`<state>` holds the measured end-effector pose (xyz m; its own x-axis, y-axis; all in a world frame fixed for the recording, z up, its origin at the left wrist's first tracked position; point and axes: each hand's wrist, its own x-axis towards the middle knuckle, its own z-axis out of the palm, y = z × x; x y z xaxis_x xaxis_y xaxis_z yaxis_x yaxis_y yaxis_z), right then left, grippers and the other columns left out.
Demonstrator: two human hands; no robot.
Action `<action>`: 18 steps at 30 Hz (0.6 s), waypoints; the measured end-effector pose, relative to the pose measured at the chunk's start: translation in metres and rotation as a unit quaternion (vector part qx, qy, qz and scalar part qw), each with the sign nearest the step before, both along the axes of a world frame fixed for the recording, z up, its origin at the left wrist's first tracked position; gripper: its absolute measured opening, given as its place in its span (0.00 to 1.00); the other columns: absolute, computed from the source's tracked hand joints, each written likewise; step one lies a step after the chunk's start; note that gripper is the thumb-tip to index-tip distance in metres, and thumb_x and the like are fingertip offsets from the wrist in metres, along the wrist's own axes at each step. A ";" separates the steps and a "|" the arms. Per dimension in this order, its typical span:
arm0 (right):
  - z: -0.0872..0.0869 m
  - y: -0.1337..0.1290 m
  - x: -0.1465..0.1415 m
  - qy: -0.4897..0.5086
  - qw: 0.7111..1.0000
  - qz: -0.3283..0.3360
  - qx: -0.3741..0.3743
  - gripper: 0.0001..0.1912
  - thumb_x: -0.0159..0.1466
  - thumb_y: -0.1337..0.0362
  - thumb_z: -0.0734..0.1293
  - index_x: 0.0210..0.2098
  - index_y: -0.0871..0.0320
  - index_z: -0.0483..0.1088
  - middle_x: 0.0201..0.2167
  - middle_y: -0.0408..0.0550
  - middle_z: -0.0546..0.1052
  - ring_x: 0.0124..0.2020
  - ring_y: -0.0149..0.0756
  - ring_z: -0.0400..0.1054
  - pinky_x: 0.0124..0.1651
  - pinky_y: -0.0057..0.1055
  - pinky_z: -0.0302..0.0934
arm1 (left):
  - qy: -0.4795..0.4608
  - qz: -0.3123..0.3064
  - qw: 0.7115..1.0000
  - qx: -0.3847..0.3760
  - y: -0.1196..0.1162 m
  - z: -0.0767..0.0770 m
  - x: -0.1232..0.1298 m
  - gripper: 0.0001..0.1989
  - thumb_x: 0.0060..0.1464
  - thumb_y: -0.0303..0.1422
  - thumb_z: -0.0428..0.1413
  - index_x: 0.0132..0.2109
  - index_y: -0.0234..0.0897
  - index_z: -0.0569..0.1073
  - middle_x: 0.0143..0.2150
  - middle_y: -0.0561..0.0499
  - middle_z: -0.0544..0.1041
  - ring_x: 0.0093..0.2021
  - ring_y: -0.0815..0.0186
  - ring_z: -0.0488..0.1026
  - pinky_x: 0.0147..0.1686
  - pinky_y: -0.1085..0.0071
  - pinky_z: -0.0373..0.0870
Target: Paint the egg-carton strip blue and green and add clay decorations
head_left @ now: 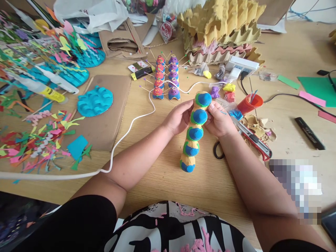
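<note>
Left hand (181, 117) and right hand (221, 120), fingers curled, grip a lumpy strip (195, 134) — five blue-capped bumps (200, 116) — over a wood-grain table (154, 171).

Bright, soft light; wide-lens stretch at edges

Desk (157, 182) well lit, palest beyond & to R of painted strip (195, 133), twd near-white wall (312, 12), which looks almost washed out. Shadows faint, soft-edged. Strip itself reads sharp, colours strong. Far L of strip & nearer the viewer, the corner below desk goes v. dark, detail lost. Black sleeve (76, 224), same side, looks pulled wide by lens. Pixelated block (296, 190), R of & nearer than strip, hides what's there.
</note>
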<state>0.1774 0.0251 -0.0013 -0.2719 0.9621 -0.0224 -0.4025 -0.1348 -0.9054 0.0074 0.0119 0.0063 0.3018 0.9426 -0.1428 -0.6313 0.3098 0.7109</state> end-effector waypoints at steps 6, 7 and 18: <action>-0.002 0.001 0.002 0.018 1.000 0.013 -0.007 0.31 0.52 0.41 0.86 0.30 0.54 0.69 0.22 0.33 0.57 0.23 0.25 0.48 0.25 0.28 0.46 | 0.050 0.002 0.998 0.025 0.002 -0.002 0.000 0.10 0.64 0.33 0.60 0.43 0.43 0.88 0.41 0.49 0.89 0.41 0.56 0.86 0.37 0.65 0.77; -0.002 0.001 0.002 0.022 1.000 0.013 -0.010 0.30 0.52 0.42 0.86 0.30 0.54 0.69 0.22 0.33 0.57 0.24 0.25 0.48 0.25 0.27 0.46 | 0.054 0.007 0.998 0.023 0.003 -0.002 0.000 0.10 0.63 0.33 0.60 0.42 0.43 0.88 0.40 0.49 0.89 0.40 0.56 0.85 0.36 0.65 0.76; 0.000 0.000 0.002 0.013 1.000 -0.001 -0.017 0.31 0.49 0.43 0.87 0.32 0.54 0.69 0.23 0.34 0.60 0.24 0.26 0.49 0.24 0.27 0.47 | 0.074 0.080 0.993 0.037 0.001 -0.006 0.004 0.07 0.59 0.32 0.64 0.39 0.44 0.88 0.36 0.48 0.87 0.42 0.54 0.83 0.43 0.58 0.74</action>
